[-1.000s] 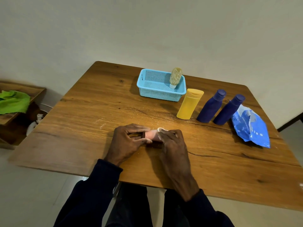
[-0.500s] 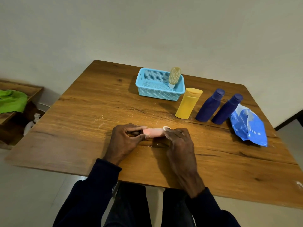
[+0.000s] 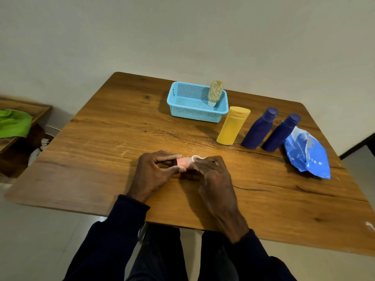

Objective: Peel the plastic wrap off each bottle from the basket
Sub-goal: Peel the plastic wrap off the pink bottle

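1. The pink bottle [image 3: 185, 163] lies on its side on the table [image 3: 101, 159], near the front edge, between your hands, with its white-capped end to the right.
2. It looks small, light and stiff, and probably slick under film (I cannot make out the wrap itself), so pin both ends and pick at a seam.
3. Your left hand [image 3: 156, 171] pinches the bottom end between thumb and forefinger. Your right hand [image 3: 211, 173] curls its fingers over the capped end.
4. Behind, the basket [image 3: 178, 102] holds one patterned bottle [image 3: 215, 92], upright at its right wall.
5. Just right of the basket stand a yellow bottle [image 3: 232, 126] and two blue bottles [image 3: 259, 128], with a blue bag [image 3: 308, 157] beside them.
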